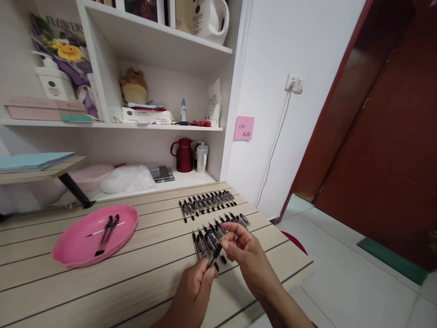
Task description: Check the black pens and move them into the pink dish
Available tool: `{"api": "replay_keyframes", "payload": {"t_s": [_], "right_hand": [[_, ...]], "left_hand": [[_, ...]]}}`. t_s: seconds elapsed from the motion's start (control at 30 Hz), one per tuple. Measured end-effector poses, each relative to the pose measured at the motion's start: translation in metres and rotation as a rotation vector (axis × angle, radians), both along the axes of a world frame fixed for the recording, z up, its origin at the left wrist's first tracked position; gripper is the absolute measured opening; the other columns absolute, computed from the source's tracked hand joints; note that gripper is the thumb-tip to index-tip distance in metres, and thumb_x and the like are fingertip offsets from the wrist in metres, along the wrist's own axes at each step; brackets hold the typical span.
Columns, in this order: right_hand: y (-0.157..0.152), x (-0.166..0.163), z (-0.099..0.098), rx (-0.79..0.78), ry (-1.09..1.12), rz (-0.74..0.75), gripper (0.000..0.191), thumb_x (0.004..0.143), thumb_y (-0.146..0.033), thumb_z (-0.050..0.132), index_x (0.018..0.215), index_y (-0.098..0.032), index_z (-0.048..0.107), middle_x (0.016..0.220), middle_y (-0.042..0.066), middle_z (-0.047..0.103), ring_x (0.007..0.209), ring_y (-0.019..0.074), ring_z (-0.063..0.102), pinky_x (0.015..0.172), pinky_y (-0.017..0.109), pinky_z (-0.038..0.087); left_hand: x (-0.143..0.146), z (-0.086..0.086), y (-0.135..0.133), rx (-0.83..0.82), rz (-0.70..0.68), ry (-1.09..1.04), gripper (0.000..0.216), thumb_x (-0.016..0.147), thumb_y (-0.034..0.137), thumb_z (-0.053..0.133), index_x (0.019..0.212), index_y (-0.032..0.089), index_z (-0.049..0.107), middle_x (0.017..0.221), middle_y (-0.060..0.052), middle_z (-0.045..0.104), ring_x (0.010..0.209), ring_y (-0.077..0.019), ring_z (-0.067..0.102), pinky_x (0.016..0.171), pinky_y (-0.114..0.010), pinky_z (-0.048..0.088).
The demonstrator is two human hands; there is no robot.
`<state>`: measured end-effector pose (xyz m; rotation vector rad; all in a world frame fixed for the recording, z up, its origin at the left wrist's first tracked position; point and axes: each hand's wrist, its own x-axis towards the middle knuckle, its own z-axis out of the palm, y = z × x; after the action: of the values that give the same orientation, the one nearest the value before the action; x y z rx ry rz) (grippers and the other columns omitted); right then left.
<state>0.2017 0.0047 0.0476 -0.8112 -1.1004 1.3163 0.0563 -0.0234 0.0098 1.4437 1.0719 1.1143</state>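
a: at left?
b: pink tray (73, 247), with two dark pens (113, 228) and a thin white stick (120, 224) inside.
a: next?
b: left hand (195, 283), in a thumb-and-finger pinch on the near end of a black pen (215, 256), held tilted over the table (150, 273).
a: beyond?
b: far row of pens (206, 202), near row of pens (214, 233).
a: on the right?
b: right hand (243, 247), pinching the far end of the same pen.

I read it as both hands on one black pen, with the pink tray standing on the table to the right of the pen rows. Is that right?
Not quite: the head view shows the pink tray to the left of the pen rows, not the right. The left hand and right hand are indeed both on one black pen.
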Motion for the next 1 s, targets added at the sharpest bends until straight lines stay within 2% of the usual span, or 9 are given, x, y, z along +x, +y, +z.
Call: {"api": "replay_keyframes", "payload": {"t_s": [0.1, 0.17, 0.27, 0.4, 0.53, 0.6, 0.7, 0.87, 1.0], "right_hand": [[-0.001, 0.006, 0.006, -0.041, -0.010, 0.146, 0.045, 0.059, -0.033, 0.075, 0.100, -0.019, 0.063, 0.088, 0.004, 0.060, 0.054, 0.0061, 0.038, 0.049, 0.021, 0.029], [-0.002, 0.007, 0.006, -0.080, -0.017, 0.173, 0.039, 0.060, -0.035, 0.074, 0.094, -0.018, 0.066, 0.079, 0.003, 0.061, 0.052, 0.0064, 0.037, 0.049, 0.022, 0.028], [-0.001, 0.003, 0.002, -0.095, -0.023, 0.106, 0.028, 0.060, -0.036, 0.074, 0.079, -0.015, 0.068, 0.057, -0.001, 0.053, 0.048, 0.0063, 0.033, 0.045, 0.022, 0.022], [0.002, -0.005, -0.004, -0.049, 0.004, 0.019, 0.025, 0.055, -0.034, 0.077, 0.063, -0.016, 0.061, 0.060, -0.002, 0.055, 0.046, 0.0052, 0.031, 0.044, 0.020, 0.020], [0.001, -0.006, -0.004, -0.066, -0.005, 0.124, 0.032, 0.058, -0.038, 0.075, 0.081, -0.018, 0.065, 0.080, 0.003, 0.062, 0.054, 0.0073, 0.041, 0.049, 0.021, 0.029], [0.002, -0.006, -0.006, -0.092, 0.001, 0.127, 0.033, 0.059, -0.038, 0.074, 0.083, -0.017, 0.066, 0.074, 0.002, 0.061, 0.051, 0.0063, 0.038, 0.047, 0.021, 0.026], [0.004, -0.008, -0.009, -0.094, -0.025, 0.034, 0.025, 0.056, -0.034, 0.076, 0.065, -0.015, 0.063, 0.055, -0.003, 0.052, 0.045, 0.0043, 0.030, 0.043, 0.020, 0.019], [0.004, -0.006, -0.011, -0.094, -0.028, 0.073, 0.032, 0.060, -0.036, 0.074, 0.084, -0.017, 0.065, 0.073, 0.001, 0.061, 0.047, 0.0045, 0.033, 0.044, 0.020, 0.021], [0.004, -0.004, -0.016, -0.124, 0.028, 0.026, 0.025, 0.058, -0.034, 0.075, 0.069, -0.015, 0.062, 0.055, -0.003, 0.052, 0.043, 0.0039, 0.027, 0.042, 0.020, 0.016]], "left_hand": [[-0.001, -0.002, 0.000, -0.010, -0.076, -0.002, 0.028, 0.082, 0.042, 0.044, 0.071, 0.018, 0.054, 0.043, 0.006, 0.039, 0.042, -0.0096, 0.032, 0.046, -0.022, 0.025], [0.000, -0.005, 0.001, -0.036, -0.107, -0.026, 0.028, 0.083, 0.042, 0.044, 0.072, 0.018, 0.054, 0.042, 0.007, 0.039, 0.040, -0.0083, 0.030, 0.044, -0.022, 0.023], [0.000, -0.008, 0.002, -0.068, -0.133, -0.072, 0.030, 0.081, 0.044, 0.046, 0.072, 0.017, 0.055, 0.041, 0.007, 0.040, 0.038, -0.0071, 0.027, 0.042, -0.022, 0.019], [-0.001, -0.007, 0.001, -0.072, -0.146, -0.087, 0.033, 0.079, 0.047, 0.048, 0.070, 0.017, 0.055, 0.040, 0.006, 0.041, 0.037, -0.0070, 0.028, 0.041, -0.023, 0.019], [-0.002, -0.008, 0.002, -0.064, -0.139, -0.065, 0.031, 0.082, 0.044, 0.045, 0.072, 0.017, 0.054, 0.041, 0.007, 0.040, 0.038, -0.0070, 0.028, 0.042, -0.022, 0.020], [-0.001, -0.012, 0.002, -0.051, -0.139, -0.065, 0.031, 0.083, 0.044, 0.044, 0.072, 0.017, 0.054, 0.041, 0.007, 0.039, 0.039, -0.0070, 0.028, 0.042, -0.022, 0.019], [-0.001, -0.018, 0.004, -0.046, -0.134, -0.078, 0.031, 0.083, 0.044, 0.043, 0.071, 0.017, 0.054, 0.040, 0.007, 0.038, 0.039, -0.0070, 0.027, 0.042, -0.022, 0.019], [-0.002, -0.018, 0.006, -0.111, -0.145, -0.093, 0.029, 0.084, 0.042, 0.042, 0.073, 0.017, 0.053, 0.039, 0.008, 0.038, 0.036, -0.0060, 0.023, 0.041, -0.022, 0.017], [-0.001, -0.017, 0.005, -0.116, -0.149, -0.089, 0.030, 0.083, 0.043, 0.044, 0.073, 0.017, 0.053, 0.040, 0.008, 0.039, 0.036, -0.0063, 0.025, 0.040, -0.022, 0.017]]}}
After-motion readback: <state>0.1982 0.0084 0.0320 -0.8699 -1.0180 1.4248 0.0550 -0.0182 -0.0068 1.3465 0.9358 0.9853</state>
